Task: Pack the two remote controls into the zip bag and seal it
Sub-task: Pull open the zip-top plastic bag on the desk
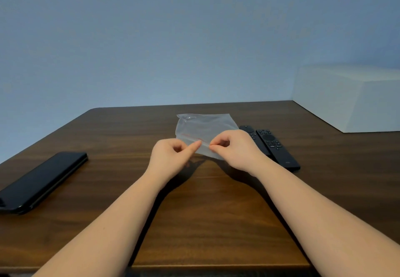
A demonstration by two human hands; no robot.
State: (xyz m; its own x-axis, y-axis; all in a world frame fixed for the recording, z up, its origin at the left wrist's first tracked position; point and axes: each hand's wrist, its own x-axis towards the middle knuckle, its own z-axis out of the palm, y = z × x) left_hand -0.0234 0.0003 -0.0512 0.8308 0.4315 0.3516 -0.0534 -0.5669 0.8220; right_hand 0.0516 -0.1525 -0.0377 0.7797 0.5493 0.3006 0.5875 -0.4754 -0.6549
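A clear zip bag [203, 128] with a thin red zip line is lifted at its near edge above the middle of the wooden table [129, 138]. My left hand [173, 155] pinches that near edge from the left, and my right hand [233, 148] pinches it from the right. Two black remote controls lie side by side just right of the bag. The nearer-left remote [252, 133] is partly hidden behind my right hand; the right remote [279, 148] shows its buttons. The bag holds nothing that I can see.
A black phone-like slab [41, 181] lies at the table's left edge. A white box [350, 96] stands at the back right corner. A blue-grey wall rises behind the table.
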